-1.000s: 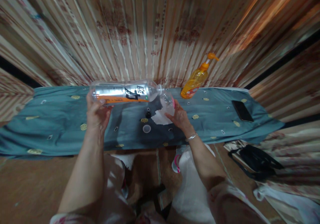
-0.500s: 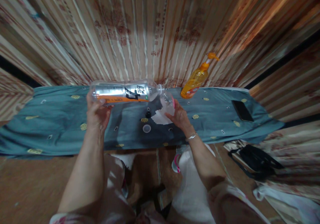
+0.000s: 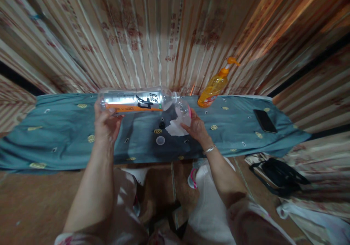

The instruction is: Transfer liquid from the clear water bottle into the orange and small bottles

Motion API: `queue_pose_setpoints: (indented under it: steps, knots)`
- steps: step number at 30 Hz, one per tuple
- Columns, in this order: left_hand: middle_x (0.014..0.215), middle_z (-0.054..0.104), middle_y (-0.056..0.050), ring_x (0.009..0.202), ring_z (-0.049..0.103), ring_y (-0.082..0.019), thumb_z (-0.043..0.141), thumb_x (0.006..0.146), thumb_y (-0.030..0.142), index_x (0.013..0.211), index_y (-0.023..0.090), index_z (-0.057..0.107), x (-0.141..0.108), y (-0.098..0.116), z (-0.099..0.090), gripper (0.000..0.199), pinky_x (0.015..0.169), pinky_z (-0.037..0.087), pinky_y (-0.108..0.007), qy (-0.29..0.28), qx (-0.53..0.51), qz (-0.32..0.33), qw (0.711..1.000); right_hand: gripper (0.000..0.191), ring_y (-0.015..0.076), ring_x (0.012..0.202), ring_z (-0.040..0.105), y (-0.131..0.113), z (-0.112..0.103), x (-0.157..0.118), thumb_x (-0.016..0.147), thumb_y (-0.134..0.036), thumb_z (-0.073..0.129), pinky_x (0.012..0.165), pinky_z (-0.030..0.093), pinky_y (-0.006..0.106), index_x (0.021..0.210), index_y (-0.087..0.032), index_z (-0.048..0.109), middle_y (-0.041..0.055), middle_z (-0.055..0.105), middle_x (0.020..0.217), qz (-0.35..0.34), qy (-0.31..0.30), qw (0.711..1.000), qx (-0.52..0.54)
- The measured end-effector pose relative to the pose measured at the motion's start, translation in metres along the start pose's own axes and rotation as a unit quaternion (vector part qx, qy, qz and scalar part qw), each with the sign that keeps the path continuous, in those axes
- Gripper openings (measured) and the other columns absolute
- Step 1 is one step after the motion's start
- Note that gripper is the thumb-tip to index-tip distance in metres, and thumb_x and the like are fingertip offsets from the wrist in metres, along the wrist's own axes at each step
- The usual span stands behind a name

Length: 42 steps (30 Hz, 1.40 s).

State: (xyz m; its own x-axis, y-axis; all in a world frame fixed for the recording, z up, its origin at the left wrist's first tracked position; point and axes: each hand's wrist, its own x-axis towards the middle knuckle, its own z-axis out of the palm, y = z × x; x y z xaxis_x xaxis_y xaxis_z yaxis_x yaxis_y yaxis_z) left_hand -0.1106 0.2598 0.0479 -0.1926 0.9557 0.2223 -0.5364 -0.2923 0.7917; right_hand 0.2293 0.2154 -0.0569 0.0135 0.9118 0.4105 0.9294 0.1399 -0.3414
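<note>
My left hand [image 3: 106, 123] is closed around the base end of a large clear plastic bottle [image 3: 131, 100] with a silver and orange label. The bottle lies level in the air, its open neck pointing right. That neck meets the top of a small clear bottle [image 3: 182, 108] with a pink end, tilted in my right hand [image 3: 197, 127]. My right fingers are wrapped round the pink end, and a white piece of paper or label [image 3: 177, 127] hangs beside the thumb. Whether liquid is passing between the bottles cannot be made out. Below them lie a small black cap [image 3: 162, 124] and a round translucent lid [image 3: 160, 140].
A yellow pump bottle [image 3: 213, 90] with an orange top stands at the back of the cloth-covered table [image 3: 71, 128]. A black phone [image 3: 265, 121] lies at the right. Behind hangs a patterned curtain [image 3: 153, 37]; a black bag [image 3: 279, 175] rests at the lower right.
</note>
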Motion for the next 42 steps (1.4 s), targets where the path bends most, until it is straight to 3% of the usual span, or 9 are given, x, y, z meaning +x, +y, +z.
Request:
queue_pose_setpoints:
  steps: [10,18,42]
  knots:
    - [0.101,0.074,0.003,0.094,0.071,-0.02,0.085,0.064,0.019,0.093,0.035,0.075,0.006,-0.002,-0.015,0.035,0.064,0.051,-0.032,-0.057,0.031,0.012,0.998,0.089,0.0393,0.136,0.064,0.001,0.0,0.0,0.092,-0.05,0.073,0.113,0.054,0.054,0.16,-0.004,0.037,0.0302,0.06,0.15,-0.003,0.005,1.0,0.007]
    - [0.093,0.073,0.004,0.081,0.067,-0.017,0.082,0.05,0.014,0.089,0.029,0.073,0.003,-0.002,-0.001,0.042,0.058,0.053,-0.025,0.014,-0.019,0.001,1.0,0.09,0.0384,0.137,0.063,0.003,0.004,0.0,0.092,-0.052,0.071,0.114,0.054,0.051,0.161,-0.004,0.037,0.0297,0.06,0.151,0.0,0.007,1.0,-0.006]
    - [0.096,0.074,0.003,0.085,0.068,-0.019,0.083,0.053,0.016,0.093,0.032,0.073,0.003,-0.002,-0.004,0.045,0.062,0.055,-0.027,0.004,-0.001,0.0,1.0,0.088,0.0403,0.133,0.066,0.002,0.004,-0.001,0.093,-0.048,0.072,0.111,0.055,0.055,0.158,-0.003,0.034,0.0333,0.061,0.148,-0.013,0.016,1.0,-0.015]
